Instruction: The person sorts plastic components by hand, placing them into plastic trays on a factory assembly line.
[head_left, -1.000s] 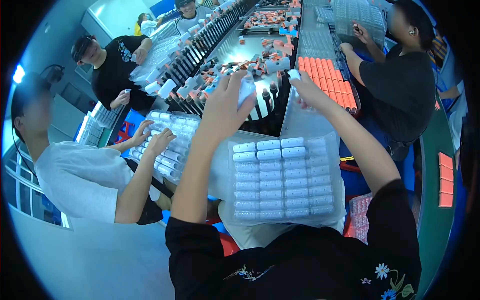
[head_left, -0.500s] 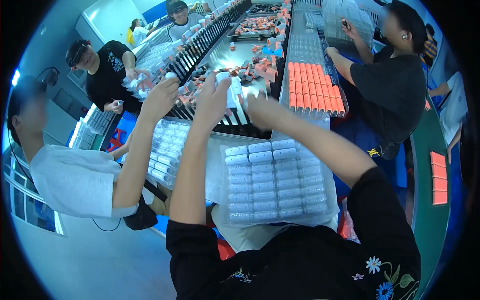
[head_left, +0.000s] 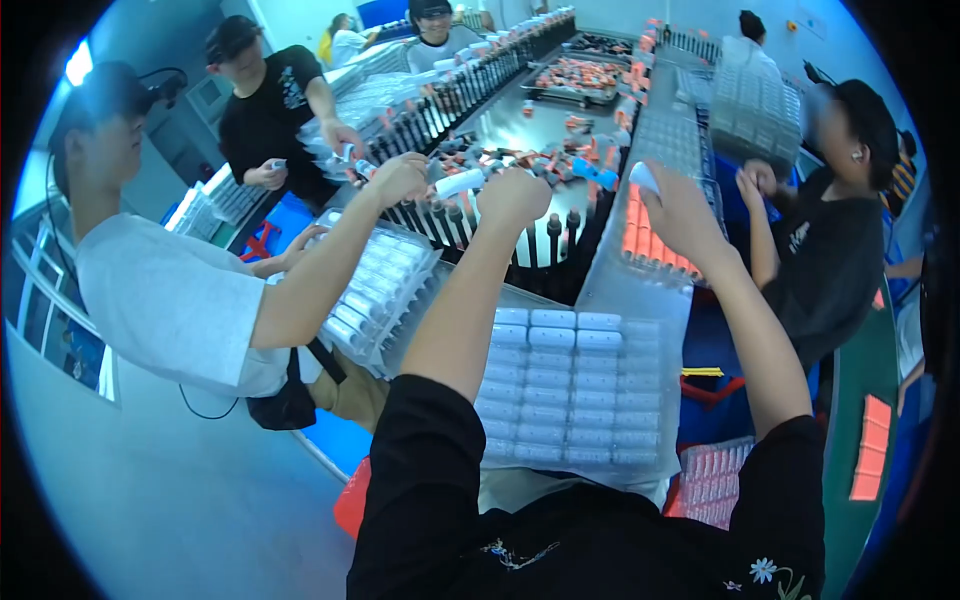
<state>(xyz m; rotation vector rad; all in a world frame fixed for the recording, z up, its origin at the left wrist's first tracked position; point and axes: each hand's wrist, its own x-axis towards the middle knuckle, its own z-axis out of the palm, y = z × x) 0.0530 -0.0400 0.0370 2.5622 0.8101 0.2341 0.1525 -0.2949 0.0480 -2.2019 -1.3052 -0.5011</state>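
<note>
My left hand [head_left: 513, 200] is over the near end of the machine, its fingers closed round one end of a white rounded shell [head_left: 459, 184] that points left. Farther right, my right hand [head_left: 684, 215] is raised near the orange pieces, closed on another white shell [head_left: 644, 177] that shows past its fingertips. Below my arms lies a clear plastic tray [head_left: 669, 395] with rows of white rounded shells [head_left: 551, 337]. The top rows stand out brighter; the lower ones look paler through the plastic.
Black pegs [head_left: 553, 228] line the machine's edge, around a metal surface strewn with orange, grey and white parts. Orange pieces [head_left: 650, 235] stand in rows at right. A co-worker's hand [head_left: 400, 180] is close to my left hand; another tray [head_left: 375, 290] lies by that person.
My right hand has swung right, away from the pegs, and now holds a white shell. My left hand has turned over, still with a white shell. The view has shifted.
</note>
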